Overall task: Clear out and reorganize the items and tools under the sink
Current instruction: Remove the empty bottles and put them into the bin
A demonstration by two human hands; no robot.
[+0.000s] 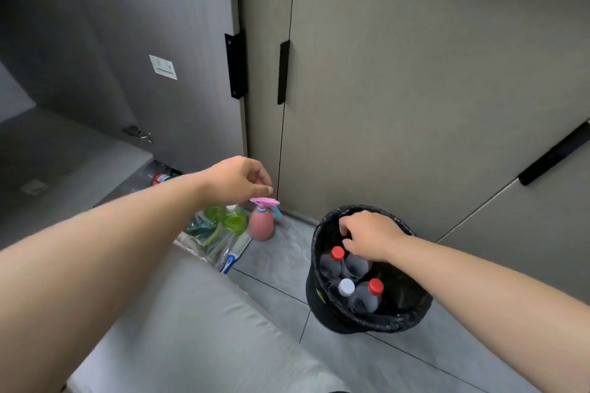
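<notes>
Two bare hands are out over the grey tiled floor [281, 265] in front of the cabinets. The left hand [236, 180] hangs just above the pink spray bottle [261, 225], fingers curled loosely and pinched down toward its pink trigger head; honestly can't tell if they're touching it or just short of it. That bottle stands upright on the floor right by the closed cabinet door [415, 89]. Just left of it there's a green bottle [234, 217] with a white cap, some crinkly clear plastic packaging [207, 239], and a brush with a blue handle [236, 252] lying flat.

The right hand [367, 234] reaches into the black bin [322, 297], which has a black bag liner, fingers curled down near the far rim. Whether it's gripping anything is hidden by the hand itself. Inside the bin are clear plastic bottles standing up: two with red caps [337, 253] and one with a white cap [346, 286].

Over on the left the cabinet door [143, 57] is swung open, and a red-capped bottle [159, 178] lies at the edge of the cabinet opening behind the left forearm.
</notes>
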